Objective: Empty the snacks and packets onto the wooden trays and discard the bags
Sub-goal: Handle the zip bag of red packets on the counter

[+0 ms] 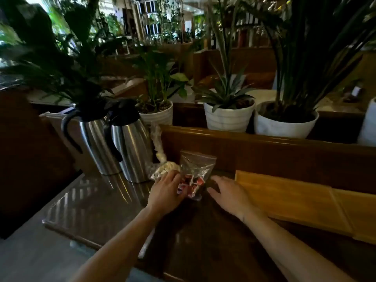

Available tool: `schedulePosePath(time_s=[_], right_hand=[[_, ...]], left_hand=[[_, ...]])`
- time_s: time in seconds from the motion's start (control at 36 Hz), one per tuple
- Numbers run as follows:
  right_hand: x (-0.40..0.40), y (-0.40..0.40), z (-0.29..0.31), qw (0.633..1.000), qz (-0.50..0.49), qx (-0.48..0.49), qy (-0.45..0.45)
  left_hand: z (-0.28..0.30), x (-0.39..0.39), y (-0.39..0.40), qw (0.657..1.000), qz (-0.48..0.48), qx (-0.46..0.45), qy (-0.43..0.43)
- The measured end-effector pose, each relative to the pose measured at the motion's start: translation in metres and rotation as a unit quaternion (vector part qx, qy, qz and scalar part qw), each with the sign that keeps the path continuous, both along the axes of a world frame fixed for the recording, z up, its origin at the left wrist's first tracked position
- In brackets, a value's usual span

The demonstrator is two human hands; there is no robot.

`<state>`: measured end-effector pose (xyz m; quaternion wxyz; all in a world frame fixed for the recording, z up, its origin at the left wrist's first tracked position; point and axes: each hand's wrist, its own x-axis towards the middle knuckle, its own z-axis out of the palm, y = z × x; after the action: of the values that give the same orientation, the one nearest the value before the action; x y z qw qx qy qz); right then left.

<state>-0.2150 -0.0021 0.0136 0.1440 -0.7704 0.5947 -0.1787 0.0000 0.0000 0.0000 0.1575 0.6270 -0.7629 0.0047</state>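
A clear zip bag (pixel 196 168) with red and white packets inside stands on the dark table against the wooden rail. My left hand (pixel 165 193) rests on its lower left part, fingers over the packets. Just behind that hand lies a second clear bag (pixel 162 168) of pale snacks, its twisted neck pointing up. My right hand (pixel 228 193) lies flat and open on the table just right of the zip bag, touching its corner. A light wooden tray (pixel 284 197) sits to the right, with a second tray (pixel 358 212) adjoining it.
Two steel thermos jugs (pixel 130 143) stand left of the bags. White plant pots (pixel 227 117) line the ledge behind the wooden rail (pixel 264 147). A glass sheet (pixel 91 200) covers the left of the table. A thin white stick (pixel 147 244) lies near my left forearm.
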Motion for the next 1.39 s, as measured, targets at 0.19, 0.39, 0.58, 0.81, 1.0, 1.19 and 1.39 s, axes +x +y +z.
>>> schedulePosePath(time_s=[0.19,0.39,0.58,0.81,1.0,1.19,1.39], right_hand=[[0.012,-0.043,0.004,0.961,-0.074,0.137,-0.23],[0.019,-0.062,-0.004,0.862,-0.131,0.222,-0.437],[0.023,-0.068,-0.001,0.808,-0.139,0.245,-0.518],[0.008,-0.048,0.019,0.831,-0.08,0.202,-0.511],[-0.012,-0.013,0.04,0.862,-0.042,0.106,-0.494],[-0.019,0.026,0.053,0.957,-0.059,-0.062,-0.277],[-0.018,0.053,0.048,0.976,-0.04,-0.187,-0.103]], left_hand=[[-0.008,-0.007,-0.009,0.999,0.025,0.013,0.028],[-0.011,-0.008,-0.007,0.999,-0.011,-0.02,0.046],[-0.016,-0.006,-0.003,0.995,-0.036,-0.041,0.088],[-0.005,-0.001,0.008,0.985,-0.105,-0.083,0.104],[0.021,-0.004,0.01,0.976,-0.18,-0.037,0.116],[0.08,-0.031,0.01,0.872,-0.172,0.171,0.425],[0.111,-0.042,0.009,0.735,-0.111,0.324,0.585]])
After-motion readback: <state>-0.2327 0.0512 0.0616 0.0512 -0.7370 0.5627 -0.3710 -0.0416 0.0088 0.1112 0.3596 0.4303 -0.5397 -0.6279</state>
